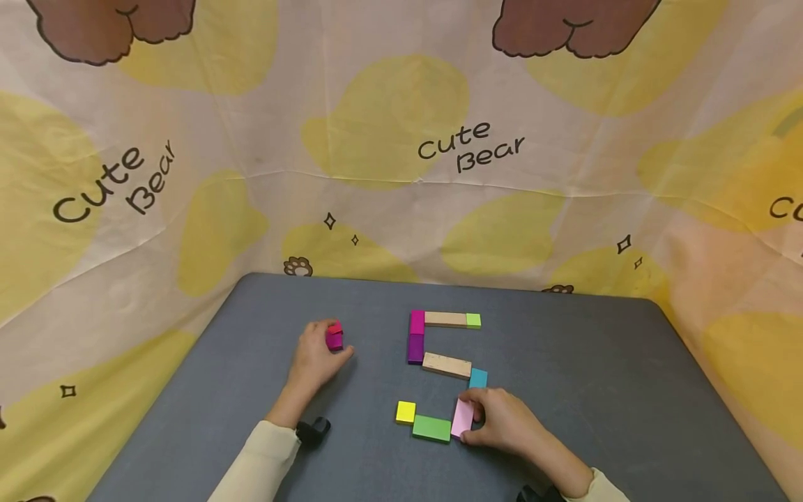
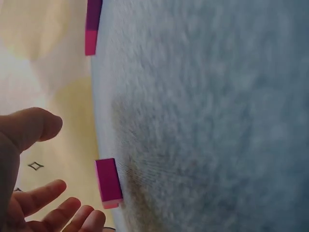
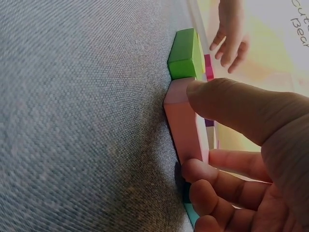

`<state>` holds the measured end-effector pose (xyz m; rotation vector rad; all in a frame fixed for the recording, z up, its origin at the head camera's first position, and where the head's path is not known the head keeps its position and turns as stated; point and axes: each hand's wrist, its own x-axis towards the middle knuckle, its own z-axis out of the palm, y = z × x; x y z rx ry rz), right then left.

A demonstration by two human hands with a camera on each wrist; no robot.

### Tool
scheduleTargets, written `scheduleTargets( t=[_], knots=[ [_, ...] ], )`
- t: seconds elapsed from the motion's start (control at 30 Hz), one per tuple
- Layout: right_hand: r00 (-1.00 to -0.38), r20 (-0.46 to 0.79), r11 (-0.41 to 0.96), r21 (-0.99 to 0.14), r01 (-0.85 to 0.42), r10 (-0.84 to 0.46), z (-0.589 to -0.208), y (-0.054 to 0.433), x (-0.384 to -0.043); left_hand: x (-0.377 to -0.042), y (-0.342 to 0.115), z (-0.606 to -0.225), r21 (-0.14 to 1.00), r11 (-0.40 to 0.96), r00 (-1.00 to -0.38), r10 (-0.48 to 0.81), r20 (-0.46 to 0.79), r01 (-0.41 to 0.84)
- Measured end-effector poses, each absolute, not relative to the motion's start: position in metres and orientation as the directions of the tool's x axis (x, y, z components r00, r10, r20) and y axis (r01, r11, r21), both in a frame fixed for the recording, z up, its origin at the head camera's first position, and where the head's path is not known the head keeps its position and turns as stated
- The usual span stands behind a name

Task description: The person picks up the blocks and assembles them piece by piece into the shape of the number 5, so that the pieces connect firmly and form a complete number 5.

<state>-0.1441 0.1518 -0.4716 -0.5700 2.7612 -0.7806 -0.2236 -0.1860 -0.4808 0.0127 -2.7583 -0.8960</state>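
Observation:
Between the thumb and fingers of my right hand (image 1: 505, 422) is a pink block (image 1: 462, 417), pinched at its two ends. Its near end meets a green block (image 1: 431, 428); a blue block (image 1: 478, 378) lies at its far end. In the right wrist view the thumb presses the pink block (image 3: 186, 123) beside the green block (image 3: 184, 55). My left hand (image 1: 316, 355) hovers around a magenta block (image 1: 335, 341) and a red block (image 1: 335, 327). The left wrist view shows its thumb and fingers spread, apart from the magenta block (image 2: 109, 181).
A winding row of blocks on the grey table (image 1: 596, 369) also includes a yellow block (image 1: 406, 412), two wooden blocks, a purple block (image 1: 415, 349), a magenta one above it and a light green block (image 1: 473, 321). A printed cloth (image 1: 383, 125) hangs behind the table.

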Motion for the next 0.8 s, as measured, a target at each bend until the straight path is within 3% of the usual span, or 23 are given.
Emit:
scheduleTargets(
  t=[0.37, 0.8],
  knots=[
    [-0.900, -0.099, 0.779, -0.546, -0.307, -0.424, -0.471, 0.152, -0.145, -0.235, -0.190, -0.485, 0.587, 0.808, -0.973, -0.168, 0.157, -0.044],
    [-0.899, -0.110, 0.775, -0.557, -0.298, -0.425, -0.472, 0.153, -0.145, -0.239, -0.195, -0.488, 0.594, 0.803, -0.979, -0.161, 0.124, -0.057]
  ],
)
